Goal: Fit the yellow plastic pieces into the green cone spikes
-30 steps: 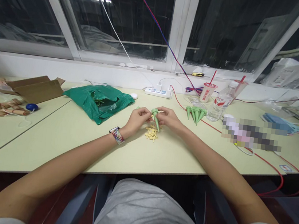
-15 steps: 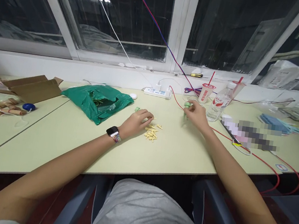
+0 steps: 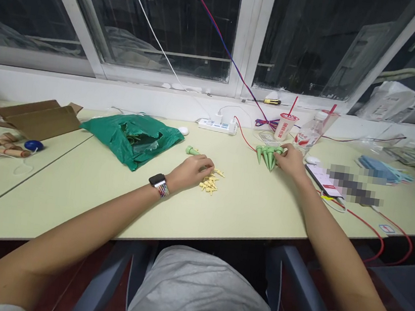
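My left hand (image 3: pixel 193 170), with a watch on its wrist, rests curled on the table at the left edge of a small heap of pale yellow pieces (image 3: pixel 209 182); its fingers are bent and what they hold, if anything, is hidden. My right hand (image 3: pixel 288 159) reaches far right and lies against a cluster of green cones (image 3: pixel 267 155), fingers closed at the cones' wide ends. A single small green piece (image 3: pixel 191 150) lies just beyond my left hand.
A crumpled green plastic bag (image 3: pixel 133 135) lies left of centre, cardboard (image 3: pixel 33 114) and a blue cap (image 3: pixel 33 145) further left. A power strip (image 3: pixel 217 125), red cable (image 3: pixel 370 225), drink cup (image 3: pixel 284 127), water bottle (image 3: pixel 307 135) and phone (image 3: pixel 324 178) stand at the right.
My right hand carried a green cone from the centre to the cluster of cones at the right. My left hand let go and settled by the yellow pieces.
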### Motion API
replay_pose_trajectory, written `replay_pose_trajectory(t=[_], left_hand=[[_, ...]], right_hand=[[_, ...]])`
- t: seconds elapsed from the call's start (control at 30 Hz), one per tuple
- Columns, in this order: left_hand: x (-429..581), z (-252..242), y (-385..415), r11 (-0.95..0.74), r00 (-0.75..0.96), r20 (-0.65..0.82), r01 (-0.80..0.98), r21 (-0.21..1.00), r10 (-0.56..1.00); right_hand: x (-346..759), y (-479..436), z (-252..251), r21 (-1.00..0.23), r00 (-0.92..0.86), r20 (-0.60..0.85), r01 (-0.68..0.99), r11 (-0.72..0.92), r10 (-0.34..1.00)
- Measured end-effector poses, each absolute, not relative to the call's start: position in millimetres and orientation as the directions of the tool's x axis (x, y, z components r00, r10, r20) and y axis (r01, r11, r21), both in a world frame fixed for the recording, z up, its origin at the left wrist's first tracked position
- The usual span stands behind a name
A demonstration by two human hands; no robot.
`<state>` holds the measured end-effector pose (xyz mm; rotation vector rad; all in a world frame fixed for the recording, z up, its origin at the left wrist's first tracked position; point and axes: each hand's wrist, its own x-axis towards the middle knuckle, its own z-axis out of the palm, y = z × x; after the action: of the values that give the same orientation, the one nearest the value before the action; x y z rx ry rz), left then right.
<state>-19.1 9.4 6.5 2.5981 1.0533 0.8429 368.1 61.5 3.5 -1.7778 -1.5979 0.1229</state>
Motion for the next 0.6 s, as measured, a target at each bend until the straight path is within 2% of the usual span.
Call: replay_pose_trajectory(t=[0.33,0.6], left_hand=[[-19.7,5.7,9.5,-0.737,0.591,0.441,0.561,0.377,0.675],[-18.8,8.1,7.8,-0.729,0.594,0.424,0.571,0.378,0.684]], right_hand=[[372.0,60.7,0.6,-0.468,0.182,0.38,0.883,0.019,0.907],[367.8,56.3,2.5,-0.513,0.185,0.343,0.858,0.019,0.921]])
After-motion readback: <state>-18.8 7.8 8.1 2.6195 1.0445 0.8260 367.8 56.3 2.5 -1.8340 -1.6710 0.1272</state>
